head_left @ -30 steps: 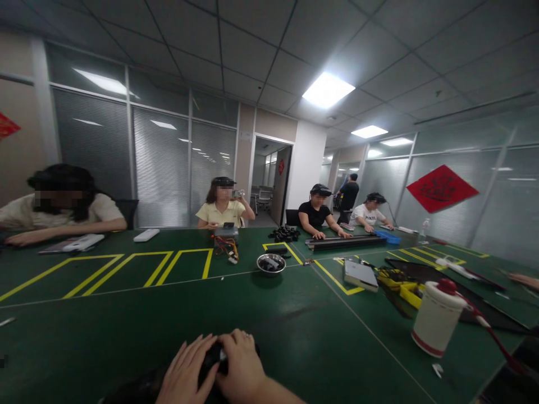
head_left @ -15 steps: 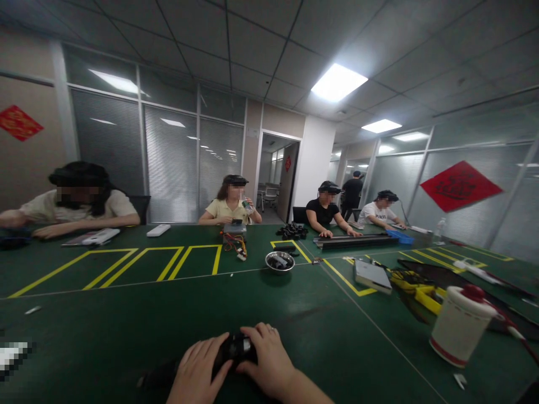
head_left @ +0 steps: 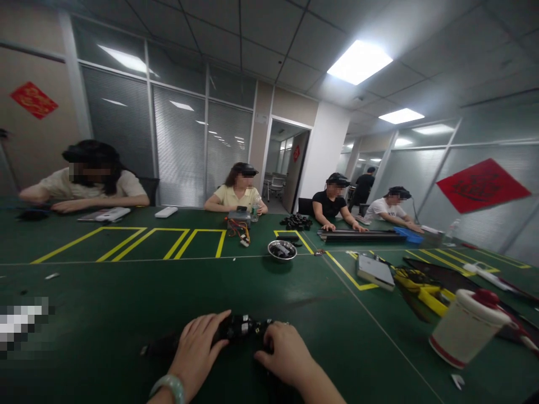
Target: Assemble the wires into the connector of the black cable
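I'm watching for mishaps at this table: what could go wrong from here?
The long, black, rounded device under the left hand might roll or slip on the green tabletop. A wide sweep of the right hand could knock over the white, cylindrical, red-topped cup standing to its right.

At bottom centre, the right hand (head_left: 287,352) has drawn away from the left hand (head_left: 199,345), its grip now curled near the right end of the black device (head_left: 239,325), baring more between them. A bracelet (head_left: 172,386) now shows bottom left. Mid-frame, a co-worker's (head_left: 236,196) bottle (head_left: 255,210) is down from the mouth.
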Motion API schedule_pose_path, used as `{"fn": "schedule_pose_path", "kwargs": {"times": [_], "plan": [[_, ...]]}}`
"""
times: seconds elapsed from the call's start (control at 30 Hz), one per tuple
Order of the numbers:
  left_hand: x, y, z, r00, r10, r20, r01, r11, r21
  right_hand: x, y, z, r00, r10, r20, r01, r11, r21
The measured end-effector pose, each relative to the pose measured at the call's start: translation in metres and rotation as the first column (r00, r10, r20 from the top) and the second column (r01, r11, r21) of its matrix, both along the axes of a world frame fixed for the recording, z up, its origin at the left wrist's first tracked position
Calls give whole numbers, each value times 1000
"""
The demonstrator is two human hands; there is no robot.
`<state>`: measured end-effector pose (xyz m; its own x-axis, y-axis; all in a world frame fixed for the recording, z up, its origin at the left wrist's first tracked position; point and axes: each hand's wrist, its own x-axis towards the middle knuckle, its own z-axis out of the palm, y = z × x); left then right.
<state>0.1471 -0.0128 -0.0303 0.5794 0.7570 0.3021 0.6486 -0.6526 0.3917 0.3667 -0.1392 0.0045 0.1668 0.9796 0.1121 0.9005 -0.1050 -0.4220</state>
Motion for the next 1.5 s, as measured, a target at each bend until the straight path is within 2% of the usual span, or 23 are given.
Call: {"fn": "schedule_pose_path", "kwargs": {"times": [0.1,0.2,0.3,0.4,0.53,0.6,0.73,0.87,0.97,1.1,1.23,1.37,1.5], "plan": [[2,-3,-1,1000,1,-10,-1,1000,29,-1,1,-4,983,100,-155,-106,994,-34],[4,-5,-2,1000,-8,-10,8,998,63,1,6,-8,914,136,-382,-154,988,-19],[2,-5,-1,1000,-28,-8,28,996,87,7,11,-11,748,119,-653,-154,988,4],[-3,-2,4,997,-71,-27,73,995,70,15,14,-14,578,116,-808,-172,985,18],[-6,-2,11,991,-119,-61,120,993,12,22,13,-18,486,115,-866,-235,972,-3],[-6,-4,13,993,-102,-58,103,995,15,23,13,-19,477,104,-873,-213,977,-1],[-7,-3,8,999,-10,-36,13,998,57,20,15,-21,539,55,-841,-136,991,-22],[-15,7,6,998,58,-18,-57,998,30,17,16,-24,563,45,-825,-176,982,-66],[-19,7,14,999,29,-45,-30,999,-12,15,17,-28,584,84,-808,-182,983,-30],[-14,-8,26,995,24,-93,-22,1000,23,14,19,-32,581,118,-805,-142,989,42],[-3,-23,25,999,11,-39,-8,997,81,13,18,-32,570,135,-811,-147,987,61],[4,-26,20,999,2,-44,-4,999,-44,12,18,-31,569,103,-816,-116,992,45],[6,-23,22,997,40,-66,-47,994,-98,15,21,-28,565,49,-824,29,996,79]]}}
